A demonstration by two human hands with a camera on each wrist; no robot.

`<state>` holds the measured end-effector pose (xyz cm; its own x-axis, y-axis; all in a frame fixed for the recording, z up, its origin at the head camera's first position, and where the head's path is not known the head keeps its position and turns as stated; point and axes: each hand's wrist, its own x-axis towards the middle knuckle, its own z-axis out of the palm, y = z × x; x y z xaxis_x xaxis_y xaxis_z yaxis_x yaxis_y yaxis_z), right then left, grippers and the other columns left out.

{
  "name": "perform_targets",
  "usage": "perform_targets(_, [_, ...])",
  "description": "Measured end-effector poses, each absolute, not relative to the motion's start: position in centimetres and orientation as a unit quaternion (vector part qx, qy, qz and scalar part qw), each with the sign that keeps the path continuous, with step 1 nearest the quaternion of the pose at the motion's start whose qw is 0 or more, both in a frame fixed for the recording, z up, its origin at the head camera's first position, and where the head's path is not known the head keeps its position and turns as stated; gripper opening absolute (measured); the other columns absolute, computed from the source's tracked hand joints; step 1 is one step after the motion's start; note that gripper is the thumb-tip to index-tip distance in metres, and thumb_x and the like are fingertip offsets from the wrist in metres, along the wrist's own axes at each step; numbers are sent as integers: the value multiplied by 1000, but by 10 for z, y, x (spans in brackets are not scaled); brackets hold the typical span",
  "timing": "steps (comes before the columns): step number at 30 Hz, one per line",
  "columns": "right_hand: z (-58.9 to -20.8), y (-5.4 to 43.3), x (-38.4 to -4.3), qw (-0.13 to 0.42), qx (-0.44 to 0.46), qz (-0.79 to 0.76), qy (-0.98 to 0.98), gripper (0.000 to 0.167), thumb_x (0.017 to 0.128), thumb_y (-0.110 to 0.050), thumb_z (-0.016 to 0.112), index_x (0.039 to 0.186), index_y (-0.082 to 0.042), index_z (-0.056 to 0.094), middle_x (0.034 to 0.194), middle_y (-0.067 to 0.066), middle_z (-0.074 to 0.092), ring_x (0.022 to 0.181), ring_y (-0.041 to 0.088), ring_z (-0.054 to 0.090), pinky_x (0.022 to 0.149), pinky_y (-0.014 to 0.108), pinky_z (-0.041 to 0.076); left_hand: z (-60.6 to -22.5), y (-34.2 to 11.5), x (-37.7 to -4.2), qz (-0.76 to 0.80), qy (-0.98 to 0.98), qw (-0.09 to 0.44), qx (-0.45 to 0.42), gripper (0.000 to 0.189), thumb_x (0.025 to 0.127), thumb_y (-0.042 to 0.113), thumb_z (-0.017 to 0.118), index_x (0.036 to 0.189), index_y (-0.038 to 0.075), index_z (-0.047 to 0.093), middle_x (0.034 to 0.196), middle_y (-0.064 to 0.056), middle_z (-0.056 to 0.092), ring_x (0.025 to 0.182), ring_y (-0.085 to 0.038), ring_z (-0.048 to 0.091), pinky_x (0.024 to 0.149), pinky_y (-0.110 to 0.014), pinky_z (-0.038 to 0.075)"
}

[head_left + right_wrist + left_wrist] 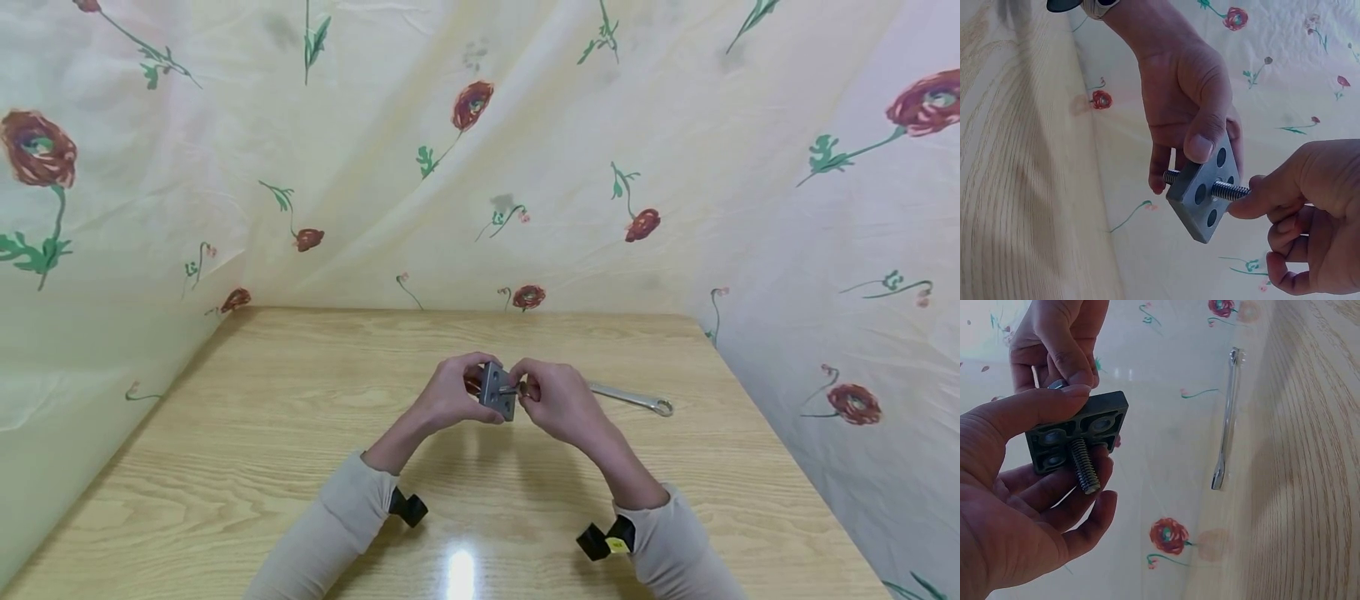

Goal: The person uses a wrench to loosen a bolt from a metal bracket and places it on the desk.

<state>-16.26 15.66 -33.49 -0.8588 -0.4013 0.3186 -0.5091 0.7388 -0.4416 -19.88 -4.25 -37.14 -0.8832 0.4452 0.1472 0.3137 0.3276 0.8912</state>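
Note:
My left hand [453,396] grips a grey square plate [1192,206] by its edges, thumb on one side and fingers on the other. The plate has several round holes, and a threaded bolt [1229,190] runs through its middle. In the left wrist view the bolt's threaded end [1087,472] sticks out from the ribbed side, close to the left fingers. On the smooth side, my right hand [562,400] pinches the bolt's other end between thumb and fingers. Those fingers mostly hide that end. Both hands hold the parts up above the wooden table [300,467].
A silver wrench [633,400] lies on the table just beyond and right of the right hand. A flower-printed cloth [360,167] hangs behind the table and along both sides. Black wrist devices [408,507] sit on both forearms.

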Motion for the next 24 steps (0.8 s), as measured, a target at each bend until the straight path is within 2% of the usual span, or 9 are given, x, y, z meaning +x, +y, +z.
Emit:
perform_targets(4, [-333, 158, -163, 73, 216, 268, -936, 38, 84, -18, 79, 116, -7, 64, 65, -1, 50, 53, 9, 39, 50, 22, 31, -371, -43, -199, 531, 811, 58, 237, 65, 67, 7, 89, 126, 6, 62, 102, -15, 70, 84, -18, 64, 75, -28, 55])
perform_targets(6, [-332, 158, -163, 54, 184, 273, -943, 47, 87, -34, 77, 121, -7, 60, 65, 0, 51, 51, 10, 40, 48, 23, 33, -371, -43, -198, 531, 811, 57, 238, 65, 67, 7, 89, 126, 6, 62, 103, -15, 70, 85, -18, 64, 75, -29, 56])
perform_targets(8, [-333, 158, -164, 41, 150, 272, -950, 46, 93, -48, 66, 115, -7, 63, 63, 0, 51, 49, 12, 41, 47, 25, 33, -371, -43, -198, 531, 811, 58, 238, 64, 67, 7, 89, 126, 7, 62, 104, -16, 69, 85, -18, 64, 76, -28, 56])
perform_targets(11, [-336, 157, -165, 32, 117, 261, -958, 56, 101, -58, 45, 86, -8, 66, 57, -2, 45, 47, 13, 39, 47, 27, 30, -372, -43, -198, 532, 810, 59, 238, 64, 67, 7, 90, 126, 7, 63, 105, -16, 69, 86, -17, 63, 77, -28, 56])
perform_targets(13, [-339, 156, -166, 29, 105, 249, -962, 64, 103, -60, 35, 68, -12, 60, 56, -3, 41, 48, 13, 38, 46, 27, 27, -372, -43, -199, 533, 810, 59, 239, 65, 67, 7, 90, 126, 6, 62, 105, -16, 69, 85, -17, 63, 77, -28, 56])
perform_targets(15, [-341, 155, -167, 23, 102, 244, -964, 66, 104, -58, 33, 58, -14, 51, 55, -3, 38, 47, 12, 35, 46, 26, 25, -372, -43, -199, 532, 810, 59, 239, 65, 67, 7, 89, 127, 5, 62, 105, -16, 69, 85, -17, 63, 78, -28, 57])
perform_targets(19, [-343, 154, -169, 19, 123, 250, -960, 59, 106, -48, 40, 56, -16, 46, 54, -4, 38, 47, 12, 34, 47, 25, 25, -372, -43, -199, 529, 812, 57, 240, 65, 68, 8, 89, 126, 6, 62, 105, -15, 69, 85, -17, 63, 78, -29, 57])
perform_targets(24, [-342, 154, -170, 32, 148, 259, -954, 50, 103, -40, 51, 60, -15, 50, 54, -4, 37, 47, 11, 33, 47, 25, 26, -372, -43, -199, 529, 812, 56, 242, 64, 68, 7, 89, 126, 6, 62, 104, -16, 70, 84, -16, 64, 79, -29, 57])
